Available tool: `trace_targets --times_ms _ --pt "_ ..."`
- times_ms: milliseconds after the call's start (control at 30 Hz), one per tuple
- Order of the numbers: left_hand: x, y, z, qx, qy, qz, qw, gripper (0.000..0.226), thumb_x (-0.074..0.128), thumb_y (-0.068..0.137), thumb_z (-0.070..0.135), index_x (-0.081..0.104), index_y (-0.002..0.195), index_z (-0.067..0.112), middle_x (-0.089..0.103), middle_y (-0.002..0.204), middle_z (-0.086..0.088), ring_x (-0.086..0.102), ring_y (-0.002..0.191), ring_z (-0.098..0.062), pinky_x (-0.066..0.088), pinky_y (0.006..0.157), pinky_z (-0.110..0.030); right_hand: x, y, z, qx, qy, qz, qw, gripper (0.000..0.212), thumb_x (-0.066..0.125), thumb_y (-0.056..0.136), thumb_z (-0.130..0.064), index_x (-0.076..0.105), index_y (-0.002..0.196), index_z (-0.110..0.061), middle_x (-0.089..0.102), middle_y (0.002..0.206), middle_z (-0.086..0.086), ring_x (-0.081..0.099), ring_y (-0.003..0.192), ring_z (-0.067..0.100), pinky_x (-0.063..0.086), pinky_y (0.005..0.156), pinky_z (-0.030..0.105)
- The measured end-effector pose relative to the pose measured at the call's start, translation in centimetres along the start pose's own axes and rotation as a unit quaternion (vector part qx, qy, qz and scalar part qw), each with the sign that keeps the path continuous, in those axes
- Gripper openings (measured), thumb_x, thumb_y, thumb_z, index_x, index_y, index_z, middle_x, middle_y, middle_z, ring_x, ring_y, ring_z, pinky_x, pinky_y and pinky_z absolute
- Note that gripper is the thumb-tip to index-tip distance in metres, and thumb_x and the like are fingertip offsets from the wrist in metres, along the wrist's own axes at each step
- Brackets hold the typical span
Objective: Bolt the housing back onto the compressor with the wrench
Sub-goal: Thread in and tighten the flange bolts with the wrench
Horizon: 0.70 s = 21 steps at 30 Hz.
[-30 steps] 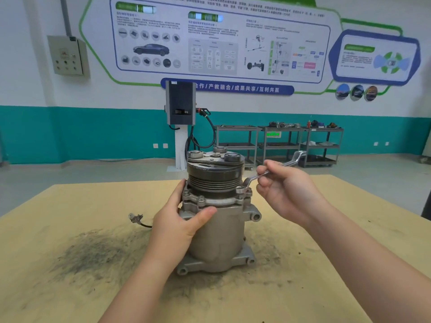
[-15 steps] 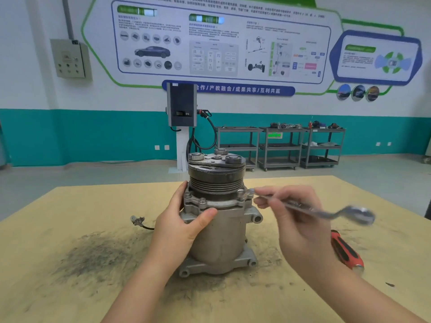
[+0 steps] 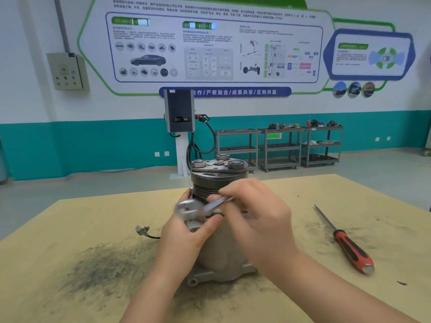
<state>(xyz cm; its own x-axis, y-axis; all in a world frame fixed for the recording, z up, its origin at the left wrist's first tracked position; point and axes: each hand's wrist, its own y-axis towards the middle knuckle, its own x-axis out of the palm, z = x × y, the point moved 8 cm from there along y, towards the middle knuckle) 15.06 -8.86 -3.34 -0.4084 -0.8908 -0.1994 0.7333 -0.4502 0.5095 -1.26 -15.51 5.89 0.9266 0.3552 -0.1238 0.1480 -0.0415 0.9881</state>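
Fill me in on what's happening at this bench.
A person is bolting up a compressor standing upright on the yellow table. The left hand grips its body to steady it, while the right hand holds a wrench, blurred with motion, across the front near the flange. A red-handled screwdriver lies on the table to the right, untouched.

A grey compressor (image 3: 219, 252) stands on a tan table (image 3: 70, 229) smudged black, near a red-and-black screwdriver (image 3: 349, 250).

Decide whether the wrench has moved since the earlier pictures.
Yes. The wrench has swung leftward across the compressor; its ring end now lies left of it.
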Motion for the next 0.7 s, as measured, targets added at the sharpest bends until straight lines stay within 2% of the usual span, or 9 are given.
trace_targets --times_ms 67,133,233,300,333,400,467,600,700 --pt "-0.2 -0.1 -0.1 -0.009 -0.008 0.007 1.000 0.089 0.071 0.059 0.067 0.042 0.140 0.044 0.058 0.113 0.044 0.051 0.105 0.025 0.043 0.085 -0.006 -1.9 0.4 1.1 0.055 0.069 0.052 0.995 0.011 0.052 0.092 -0.011 0.063 0.094 -0.013 0.065 0.082 -0.003 0.060 0.074 0.011 0.050 0.066 0.025" --pt "-0.1 -0.3 -0.2 -0.015 -0.008 -0.001 1.000 0.083 0.070 0.059 0.069 0.037 0.134 0.054 0.056 0.113 0.048 0.050 0.106 0.025 0.040 0.087 -0.007 -3.3 0.4 3.8 0.177 0.194 0.102 0.959 0.014 0.042 0.098 -0.013 0.048 0.098 -0.026 0.063 0.079 -0.006 0.058 0.068 0.010 0.048 0.065 0.020" --pt "-0.2 -0.3 -0.1 -0.022 -0.005 -0.003 1.000 0.076 0.070 0.059 0.072 0.038 0.127 0.061 0.052 0.109 0.054 0.050 0.105 0.027 0.039 0.082 -0.003 -3.5 -0.9 8.1 0.374 0.338 0.146 0.851 0.017 0.035 0.099 -0.004 0.043 0.096 -0.019 0.063 0.068 -0.003 0.055 0.056 0.015 0.047 0.057 0.023" --pt "-0.2 -0.3 0.0 -0.021 -0.005 0.001 1.000 0.071 0.068 0.056 0.077 0.039 0.119 0.065 0.051 0.107 0.055 0.048 0.105 0.028 0.041 0.076 0.001 -2.8 -2.2 9.8 0.451 0.414 0.156 0.775 0.020 0.032 0.100 0.002 0.044 0.096 -0.013 0.062 0.062 0.002 0.052 0.051 0.016 0.046 0.052 0.023" --pt "-0.2 -0.4 0.1 -0.019 -0.008 0.004 1.000 0.074 0.067 0.054 0.078 0.039 0.121 0.064 0.051 0.107 0.055 0.048 0.105 0.028 0.041 0.076 0.001 -2.4 -2.6 10.3 0.471 0.444 0.159 0.745 0.020 0.032 0.099 0.002 0.045 0.096 -0.012 0.061 0.061 0.003 0.051 0.049 0.016 0.046 0.050 0.023" --pt "-0.2 -0.4 0.2 -0.012 -0.012 0.011 1.000 0.084 0.067 0.055 0.075 0.038 0.131 0.057 0.052 0.110 0.052 0.049 0.106 0.026 0.040 0.080 -0.002 -1.8 -3.3 10.7 0.486 0.484 0.155 0.711 0.019 0.031 0.099 0.002 0.046 0.096 -0.009 0.059 0.061 0.005 0.051 0.049 0.017 0.046 0.048 0.023" --pt "-0.1 -0.4 0.2 -0.007 -0.016 0.012 1.000 0.088 0.068 0.057 0.073 0.037 0.137 0.051 0.053 0.114 0.050 0.050 0.107 0.026 0.039 0.082 -0.005 -1.2 -3.3 11.0 0.491 0.511 0.135 0.692 0.019 0.032 0.100 0.001 0.047 0.094 -0.009 0.060 0.062 0.006 0.053 0.050 0.017 0.047 0.049 0.023" --pt "0.0 -0.4 0.2 -0.010 -0.019 0.011 1.000 0.086 0.069 0.059 0.069 0.037 0.137 0.050 0.052 0.112 0.053 0.050 0.106 0.027 0.038 0.083 -0.008 -0.2 -3.0 12.1 0.528 0.545 0.069 0.648 0.015 0.036 0.098 0.001 0.047 0.092 -0.008 0.062 0.067 0.009 0.055 0.053 0.017 0.051 0.052 0.024" --pt "0.0 -0.5 0.3 -0.011 -0.018 0.013 1.000 0.084 0.069 0.059 0.068 0.037 0.135 0.050 0.052 0.111 0.052 0.050 0.106 0.026 0.038 0.082 -0.005 0.0 -3.2 12.6 0.556 0.535 0.025 0.636 0.013 0.038 0.098 0.001 0.042 0.094 -0.010 0.064 0.069 0.009 0.056 0.054 0.016 0.053 0.055 0.024"
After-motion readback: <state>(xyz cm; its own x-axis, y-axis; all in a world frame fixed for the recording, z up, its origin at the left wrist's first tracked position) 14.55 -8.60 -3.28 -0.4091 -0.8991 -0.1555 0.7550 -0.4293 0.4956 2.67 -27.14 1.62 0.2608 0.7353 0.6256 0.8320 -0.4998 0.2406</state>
